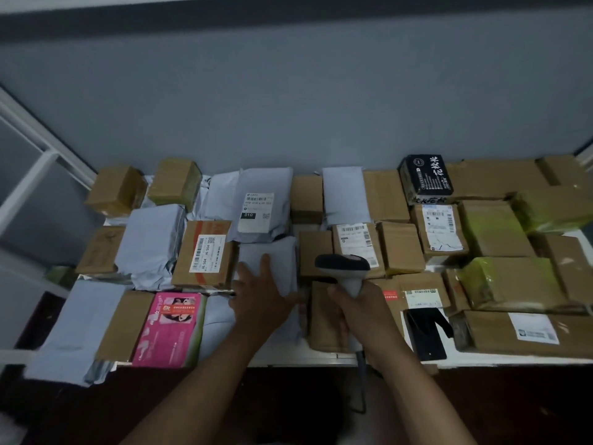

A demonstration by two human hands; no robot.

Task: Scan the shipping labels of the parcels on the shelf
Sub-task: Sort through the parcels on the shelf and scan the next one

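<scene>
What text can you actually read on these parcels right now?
"010": black patch on the grey mailer's label.
"J6 S04": label on the red-taped carton.
"花椒米", uncertain: black packet.
Other labels, including the carton by the scanner: too blurred.

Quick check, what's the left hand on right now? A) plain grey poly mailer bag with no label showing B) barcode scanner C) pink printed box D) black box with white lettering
A: the left hand lies flat with straight fingers on the plain grey poly mailer bag, while the grey handheld barcode scanner is gripped by the right hand.
</scene>
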